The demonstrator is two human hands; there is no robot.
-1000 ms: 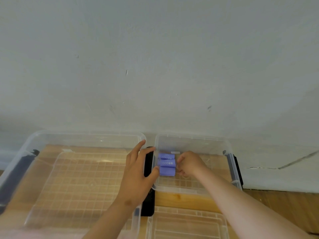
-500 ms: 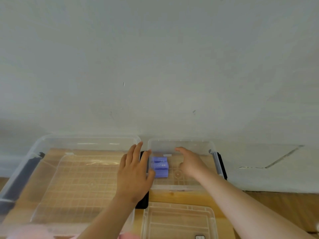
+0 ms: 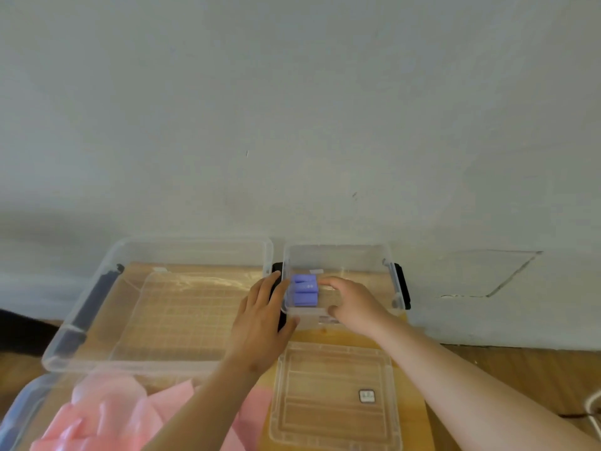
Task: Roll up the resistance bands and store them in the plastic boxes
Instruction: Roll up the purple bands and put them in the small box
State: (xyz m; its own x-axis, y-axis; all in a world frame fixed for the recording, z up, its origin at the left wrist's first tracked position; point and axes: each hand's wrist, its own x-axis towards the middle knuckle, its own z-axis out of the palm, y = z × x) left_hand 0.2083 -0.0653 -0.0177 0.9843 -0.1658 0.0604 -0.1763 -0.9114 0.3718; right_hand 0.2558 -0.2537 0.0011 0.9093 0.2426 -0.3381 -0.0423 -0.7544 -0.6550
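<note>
Rolled purple resistance bands [image 3: 305, 290] lie stacked at the left end of a small clear plastic box [image 3: 338, 255] by the wall. My left hand [image 3: 261, 323] rests on that box's left outer side, its fingers straight against the wall and the black latch. My right hand [image 3: 353, 302] is inside the box just right of the rolls, fingers relaxed and spread, holding nothing. Loose pink resistance bands [image 3: 107, 415] lie in a heap at the bottom left.
A large clear plastic box [image 3: 192, 245] stands left of the small one on the wooden floor. A clear lid [image 3: 335, 398] lies in front of the small box. The grey wall rises right behind both boxes. A dark object [image 3: 19, 330] sits at the far left.
My right hand has let go of the purple rolls and drawn back to their right. The view has tilted down, bringing the pink bands and the lid into sight.
</note>
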